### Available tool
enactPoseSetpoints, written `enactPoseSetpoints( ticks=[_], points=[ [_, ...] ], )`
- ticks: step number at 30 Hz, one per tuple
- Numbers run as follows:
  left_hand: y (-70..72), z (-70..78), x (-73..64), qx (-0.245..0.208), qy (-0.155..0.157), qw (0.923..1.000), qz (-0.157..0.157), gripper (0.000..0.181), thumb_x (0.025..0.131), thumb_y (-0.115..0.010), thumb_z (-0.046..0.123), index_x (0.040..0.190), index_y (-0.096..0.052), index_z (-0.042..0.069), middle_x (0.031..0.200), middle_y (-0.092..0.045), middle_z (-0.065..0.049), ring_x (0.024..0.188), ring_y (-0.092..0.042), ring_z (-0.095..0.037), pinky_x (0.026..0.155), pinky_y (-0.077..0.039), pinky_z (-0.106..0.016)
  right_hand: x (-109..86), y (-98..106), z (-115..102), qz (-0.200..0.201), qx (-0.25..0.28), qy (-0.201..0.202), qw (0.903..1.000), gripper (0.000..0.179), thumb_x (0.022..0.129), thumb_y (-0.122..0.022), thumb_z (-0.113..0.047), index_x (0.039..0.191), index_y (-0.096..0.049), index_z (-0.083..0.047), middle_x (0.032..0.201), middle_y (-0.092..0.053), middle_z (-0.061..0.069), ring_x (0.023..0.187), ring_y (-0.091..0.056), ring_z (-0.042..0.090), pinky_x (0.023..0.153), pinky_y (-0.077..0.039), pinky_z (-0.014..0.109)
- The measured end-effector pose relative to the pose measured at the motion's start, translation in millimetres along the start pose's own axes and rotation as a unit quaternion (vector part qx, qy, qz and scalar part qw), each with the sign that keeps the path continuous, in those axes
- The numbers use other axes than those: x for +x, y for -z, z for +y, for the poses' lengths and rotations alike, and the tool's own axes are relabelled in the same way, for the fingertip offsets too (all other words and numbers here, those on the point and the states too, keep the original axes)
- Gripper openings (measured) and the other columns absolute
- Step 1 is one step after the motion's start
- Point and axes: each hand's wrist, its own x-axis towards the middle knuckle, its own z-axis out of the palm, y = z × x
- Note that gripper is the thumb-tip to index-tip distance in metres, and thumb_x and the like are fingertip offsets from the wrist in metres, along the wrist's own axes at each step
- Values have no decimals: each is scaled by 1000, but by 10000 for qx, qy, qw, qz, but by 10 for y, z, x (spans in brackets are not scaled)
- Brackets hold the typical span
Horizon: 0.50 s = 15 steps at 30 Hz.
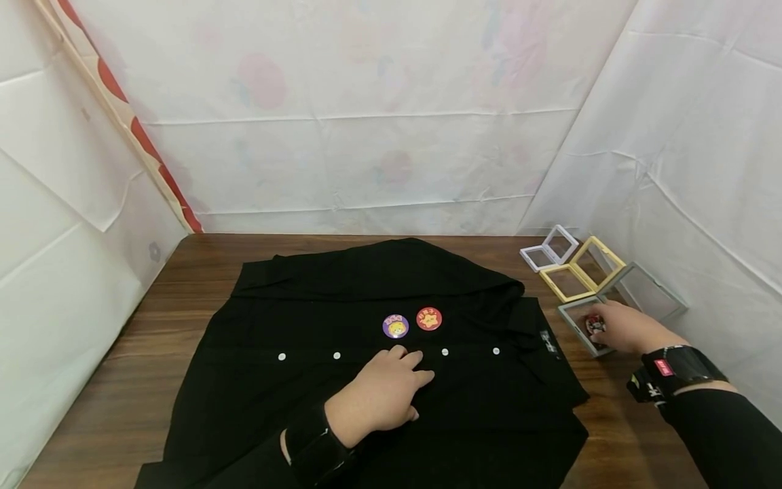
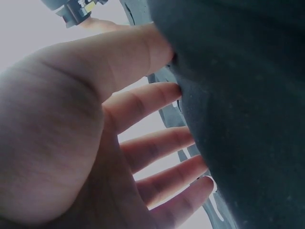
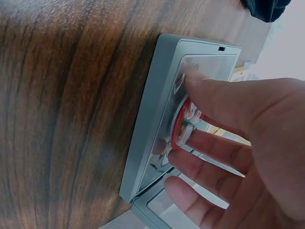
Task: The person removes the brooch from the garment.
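Note:
A black buttoned shirt [image 1: 275,401] lies spread on the table, bearing a purple badge [image 1: 396,326] and a red badge [image 1: 429,318], both round. My left hand [image 1: 381,390] rests on the shirt just below them, its fingers spread and the fingertips touching the cloth [image 2: 248,119]. At the right, my right hand [image 1: 635,327] reaches into an opened grey-framed case [image 3: 152,114] with clear film. A round, red-rimmed badge [image 3: 180,121] lies on the film between my thumb and fingers; the thumb appears apart from its edge.
Behind the grey case stand an opened yellow-framed case [image 1: 568,282] and a smaller opened white-framed case [image 1: 548,250]. Several white buttons [image 1: 337,355] run across the shirt. White cloth walls [image 1: 366,163] enclose the brown wooden table [image 1: 153,326] at the back and sides.

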Motion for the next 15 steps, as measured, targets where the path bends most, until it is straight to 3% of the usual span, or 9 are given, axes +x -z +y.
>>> enactPoseSetpoints(
  ticks=[9,15],
  points=[
    [10,-1,5,-22,-30,10000,-22,62,87,-81,50,143,-62,34,152,-51,-2,132,-49,-24,105,-47,-43,-28,1,-16,48,-10,-43,10000,41,88,-77,-8,122,-63,10,102,-60,23,93,-63,38,76,-53,54],
    [17,-8,-18,-108,2,9999,-7,61,87,-82,48,143,-62,32,152,-51,-1,132,-49,-24,106,-46,-43,-67,29,-192,60,-273,-110,9995,40,89,-73,-6,123,-62,10,110,-60,29,97,-64,43,76,-54,54]
  ],
)
